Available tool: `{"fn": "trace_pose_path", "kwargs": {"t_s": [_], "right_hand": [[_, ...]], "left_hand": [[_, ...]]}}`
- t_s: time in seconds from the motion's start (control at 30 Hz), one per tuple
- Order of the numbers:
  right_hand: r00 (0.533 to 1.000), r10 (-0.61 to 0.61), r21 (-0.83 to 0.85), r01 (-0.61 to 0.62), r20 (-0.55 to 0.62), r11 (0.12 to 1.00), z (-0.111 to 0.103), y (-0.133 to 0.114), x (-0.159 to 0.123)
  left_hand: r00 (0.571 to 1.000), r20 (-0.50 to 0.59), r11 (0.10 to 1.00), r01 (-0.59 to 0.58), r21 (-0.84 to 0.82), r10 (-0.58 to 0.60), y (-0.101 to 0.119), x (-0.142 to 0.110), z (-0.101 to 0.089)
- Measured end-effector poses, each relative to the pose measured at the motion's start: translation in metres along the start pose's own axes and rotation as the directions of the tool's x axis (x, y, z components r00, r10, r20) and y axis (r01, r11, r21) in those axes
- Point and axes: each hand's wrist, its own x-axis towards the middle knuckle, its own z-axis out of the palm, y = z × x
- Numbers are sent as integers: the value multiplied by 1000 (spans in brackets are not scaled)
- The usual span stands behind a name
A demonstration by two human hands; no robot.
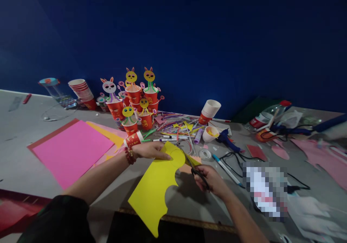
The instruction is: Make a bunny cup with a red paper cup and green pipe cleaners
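Observation:
My left hand (151,151) grips the upper left edge of a yellow paper sheet (151,185), thumb on top. The sheet hangs at a slant past the table's front edge, and scalloped cuts run down its right side. In my right hand (210,179) is a pair of black-handled scissors (199,176), fingers through the loops. Its blades lie at the sheet's upper right, beside a rounded outline. A partly cut yellow strip (193,161) curls away there. Just behind my left wrist a red paper cup (133,139) lies on its side.
Red cups with paper bunny heads (131,77) stand at the back. Pink paper (73,150) lies left. Pipe cleaners (176,118), a tape roll (205,154), a blue glue gun (229,141) and its black cable lie behind and right. A plastic bottle (267,116) leans farther right.

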Motion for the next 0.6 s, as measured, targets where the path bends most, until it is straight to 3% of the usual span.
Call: {"fn": "trace_pose_path", "kwargs": {"t_s": [0.4, 0.6], "right_hand": [[998, -44, -23, 45, 36, 999, -10, 21, 5], [998, -53, -50, 55, 43, 997, -9, 13, 1]], "left_hand": [[1000, 23, 996, -12, 92, 10, -1, -2, -4], [998, 67, 997, 10, 77, -16, 5, -1, -3]]}}
